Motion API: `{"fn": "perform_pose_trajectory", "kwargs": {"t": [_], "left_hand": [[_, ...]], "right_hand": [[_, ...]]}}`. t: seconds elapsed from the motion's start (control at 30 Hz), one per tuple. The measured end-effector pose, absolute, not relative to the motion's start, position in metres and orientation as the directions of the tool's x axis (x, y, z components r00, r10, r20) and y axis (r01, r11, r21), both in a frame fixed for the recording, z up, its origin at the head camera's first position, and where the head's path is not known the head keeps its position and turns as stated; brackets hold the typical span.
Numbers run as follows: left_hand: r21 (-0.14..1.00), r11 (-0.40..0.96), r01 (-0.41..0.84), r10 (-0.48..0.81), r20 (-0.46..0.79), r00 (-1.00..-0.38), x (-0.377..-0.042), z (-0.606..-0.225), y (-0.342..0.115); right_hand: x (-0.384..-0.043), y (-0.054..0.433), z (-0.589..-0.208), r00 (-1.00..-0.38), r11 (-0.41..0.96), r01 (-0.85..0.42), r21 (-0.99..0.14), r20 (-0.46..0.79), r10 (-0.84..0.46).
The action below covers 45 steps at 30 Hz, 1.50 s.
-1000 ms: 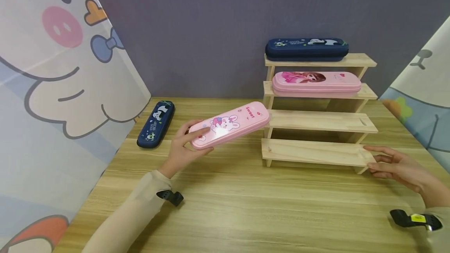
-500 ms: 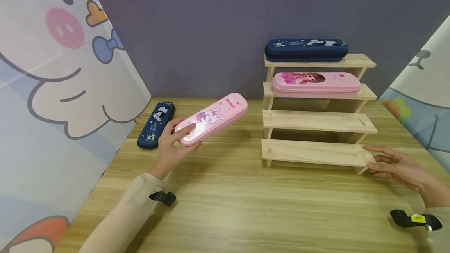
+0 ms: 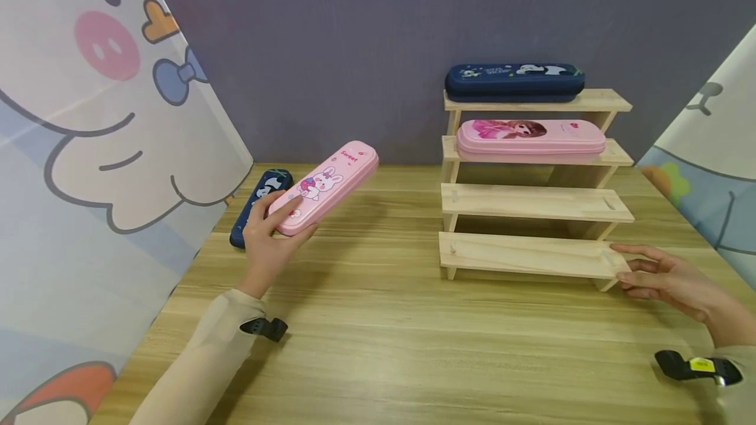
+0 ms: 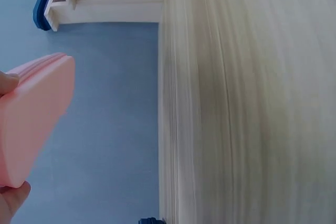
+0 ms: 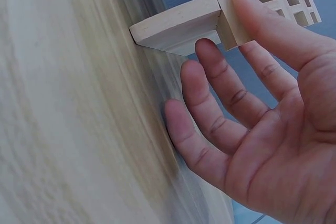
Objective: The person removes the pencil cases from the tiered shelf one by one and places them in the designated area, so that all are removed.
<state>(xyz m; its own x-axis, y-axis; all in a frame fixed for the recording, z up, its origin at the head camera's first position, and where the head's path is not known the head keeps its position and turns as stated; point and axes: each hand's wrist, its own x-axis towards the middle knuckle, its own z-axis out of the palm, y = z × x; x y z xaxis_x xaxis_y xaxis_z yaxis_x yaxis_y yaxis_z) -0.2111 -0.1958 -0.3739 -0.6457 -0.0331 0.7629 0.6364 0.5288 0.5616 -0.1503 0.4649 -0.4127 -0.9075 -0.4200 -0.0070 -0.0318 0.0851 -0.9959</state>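
The pink rabbit case bears the legible word "Sweet" near its far end. It is held in the air over the left part of the worktop, printed lid up. Its long axis slants, the far end pointing away and to the right. The left hand grips the near end, thumb along one side and a finger lying over the lid.

Four cases show in all, two pink and two navy. A navy panda case lies on the worktop beyond the left hand, partly hidden by it; its lettering is too small to read.

To the right stands one wooden shelf stand with four steps. A second navy case lies lengthwise on the top step, and a pink doll case lies likewise on the step below. The right hand grips the right end of the lowest step between thumb and forefinger, other fingers loosely bent.
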Motion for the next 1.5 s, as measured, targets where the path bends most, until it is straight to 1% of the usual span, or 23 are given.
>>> {"fn": "perform_pose_trajectory", "kwargs": {"t": [0.13, 0.23, 0.43, 0.67, 0.9, 1.3, 1.5], "left_hand": [[0.555, 0.562, 0.614, -0.055, 0.765, -0.641, -0.213, -0.375, -0.200], [0.565, 0.590, 0.577, -0.082, 0.753, -0.653, -0.214, -0.375, -0.204], [0.627, 0.610, 0.484, -0.145, 0.689, -0.710, -0.218, -0.375, -0.212], [0.666, 0.614, 0.424, -0.191, 0.646, -0.739, -0.222, -0.375, -0.221], [0.709, 0.641, 0.294, -0.239, 0.548, -0.801, -0.223, -0.376, -0.226], [0.685, 0.704, 0.190, -0.231, 0.473, -0.850, -0.226, -0.384, -0.238], [0.663, 0.741, 0.109, -0.215, 0.388, -0.896, -0.226, -0.384, -0.241]], "right_hand": [[-0.150, 0.465, -0.412, -0.910, 0.090, -0.026, -0.996, -0.014, -0.415], [-0.151, 0.465, -0.412, -0.910, 0.093, -0.030, -0.995, -0.012, -0.415], [-0.151, 0.464, -0.412, -0.910, 0.091, -0.033, -0.995, -0.007, -0.414], [-0.151, 0.464, -0.412, -0.911, 0.099, -0.042, -0.994, -0.002, -0.413], [-0.151, 0.464, -0.412, -0.916, 0.131, -0.051, -0.990, -0.006, -0.401], [-0.151, 0.466, -0.413, -0.922, 0.165, -0.055, -0.985, -0.013, -0.387], [-0.151, 0.467, -0.413, -0.925, 0.185, -0.062, -0.981, -0.013, -0.380]]}}
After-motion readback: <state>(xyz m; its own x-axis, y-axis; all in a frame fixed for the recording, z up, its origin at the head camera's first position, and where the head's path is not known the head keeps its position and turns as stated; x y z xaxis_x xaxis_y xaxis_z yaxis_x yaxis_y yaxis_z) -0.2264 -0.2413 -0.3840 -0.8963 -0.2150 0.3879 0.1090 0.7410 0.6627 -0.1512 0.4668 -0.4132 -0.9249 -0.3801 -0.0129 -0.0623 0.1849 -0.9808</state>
